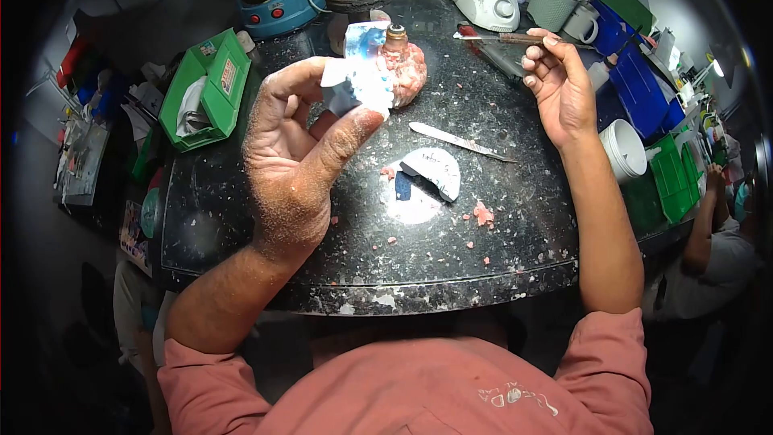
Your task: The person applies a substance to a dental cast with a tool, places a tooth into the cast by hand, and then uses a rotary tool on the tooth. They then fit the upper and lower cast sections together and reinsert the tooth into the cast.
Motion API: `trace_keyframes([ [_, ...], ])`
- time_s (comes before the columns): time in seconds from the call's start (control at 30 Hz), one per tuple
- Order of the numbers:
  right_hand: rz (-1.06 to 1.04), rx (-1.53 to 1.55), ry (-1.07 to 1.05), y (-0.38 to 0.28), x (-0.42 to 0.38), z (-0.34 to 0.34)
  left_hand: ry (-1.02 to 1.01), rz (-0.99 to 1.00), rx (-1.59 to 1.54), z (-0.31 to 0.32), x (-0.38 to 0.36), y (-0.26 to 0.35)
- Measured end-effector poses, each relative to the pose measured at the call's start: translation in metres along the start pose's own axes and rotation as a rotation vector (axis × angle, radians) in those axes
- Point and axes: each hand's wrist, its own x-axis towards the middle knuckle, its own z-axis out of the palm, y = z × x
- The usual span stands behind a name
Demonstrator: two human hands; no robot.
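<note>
My left hand (294,141) is raised over the left of the bench, thumb and fingers pinching a small white and blue piece like a dental plaster model (354,84). Glare washes out its detail. My right hand (560,84) is closed on a thin tool with a brown handle (519,38), its pale metal end pointing left. Behind the model stands a round burner caked in pink wax (409,72), with a metal collar on top. A slim pale knife (459,142) lies between my hands. Below it sits a half-round white plaster piece with handwriting (439,171).
Pink wax scraps (483,213) dot the speckled black bench (362,266). At the left are a green bin (205,89) and a blue machine (278,0). A white device (485,2) stands at the back, a white tub (624,149) at the right. Another person's arm (702,221) shows far right.
</note>
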Motion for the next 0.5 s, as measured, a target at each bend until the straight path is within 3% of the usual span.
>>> trace_keyframes([
  [0.23, -0.209, -0.103, -0.130, -0.017, 0.024, 0.032, 0.205, -0.288, -0.064, -0.004, 0.009, -0.001],
  [0.5, -0.331, -0.400, -0.247, -0.004, 0.060, 0.081, 0.260, -0.337, -0.047, -0.012, 0.016, -0.005],
])
